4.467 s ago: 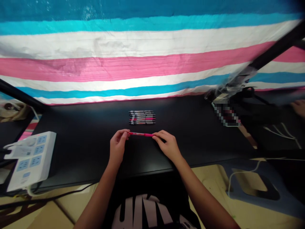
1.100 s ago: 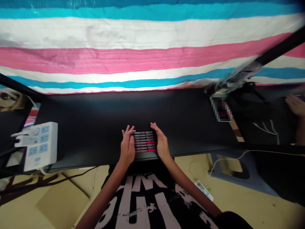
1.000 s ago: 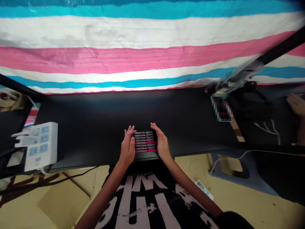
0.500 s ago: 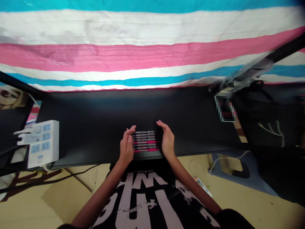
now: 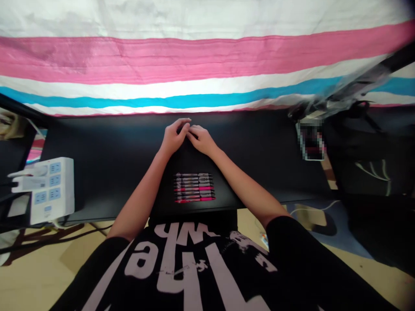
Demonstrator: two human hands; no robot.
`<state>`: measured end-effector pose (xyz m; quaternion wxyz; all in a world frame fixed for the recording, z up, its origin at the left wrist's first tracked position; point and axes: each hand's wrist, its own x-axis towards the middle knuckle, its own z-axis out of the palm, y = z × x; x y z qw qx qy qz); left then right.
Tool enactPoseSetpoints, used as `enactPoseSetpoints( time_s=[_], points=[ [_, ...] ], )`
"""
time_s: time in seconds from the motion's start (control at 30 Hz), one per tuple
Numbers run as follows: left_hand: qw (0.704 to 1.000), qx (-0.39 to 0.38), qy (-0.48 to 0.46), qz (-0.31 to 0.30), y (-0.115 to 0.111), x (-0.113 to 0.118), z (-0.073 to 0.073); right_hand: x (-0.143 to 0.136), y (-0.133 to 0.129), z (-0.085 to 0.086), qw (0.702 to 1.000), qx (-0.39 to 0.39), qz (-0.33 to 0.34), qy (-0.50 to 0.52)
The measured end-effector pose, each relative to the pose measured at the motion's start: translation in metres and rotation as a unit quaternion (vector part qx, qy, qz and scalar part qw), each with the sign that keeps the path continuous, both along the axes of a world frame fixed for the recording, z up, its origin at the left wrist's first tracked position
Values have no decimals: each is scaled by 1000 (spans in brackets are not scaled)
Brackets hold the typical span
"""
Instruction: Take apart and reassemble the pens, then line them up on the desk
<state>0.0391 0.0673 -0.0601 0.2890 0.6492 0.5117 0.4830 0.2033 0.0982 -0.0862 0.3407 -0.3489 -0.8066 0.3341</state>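
Observation:
Several pens (image 5: 193, 187), some black and grey, some with pink-red parts, lie side by side in a neat row near the desk's front edge. Beyond the row, my left hand (image 5: 175, 137) is over the desk with its fingers loosely bent and the thumb apart. My right hand (image 5: 201, 139) meets it at the fingertips, its fingers stretched loosely toward the left thumb. Nothing shows in either hand. Both forearms pass on either side of the pens, which neither hand touches.
The black desk (image 5: 106, 160) ends at a striped curtain (image 5: 201, 60) at the back. A white power strip (image 5: 53, 190) with plugs stands at the left edge. On the right lies a blurred-out phone-like object (image 5: 311, 140), with clear plastic wrap (image 5: 337, 101) behind it.
Both hands have left the two ends of the pen row, moved forward across the desk and come together. The pens stay in their row. The view has shifted slightly.

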Motion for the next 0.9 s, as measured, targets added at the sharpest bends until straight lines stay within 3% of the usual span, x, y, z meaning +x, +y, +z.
enactPoseSetpoints(
  time_s=[0.1, 0.2, 0.5, 0.77, 0.9],
  points=[
    [998, -2, 23, -52, 10, 9, -4, -2, 5, -11, 1000, 21, 9, 8],
    [997, 4, 46, -57, 7, 13, -3, 3, 5, -15, 1000, 19, 6, 9],
    [990, 49, 96, -95, 6, 18, -7, 9, 0, -4, 999, -22, 1, 48],
    [994, 66, 25, -84, 3, 35, -14, 12, -1, -5, 990, -57, -27, 123],
    [990, 74, 4, -120, 1, 35, -13, 9, -5, -7, 983, -84, -16, 160]
  ],
)
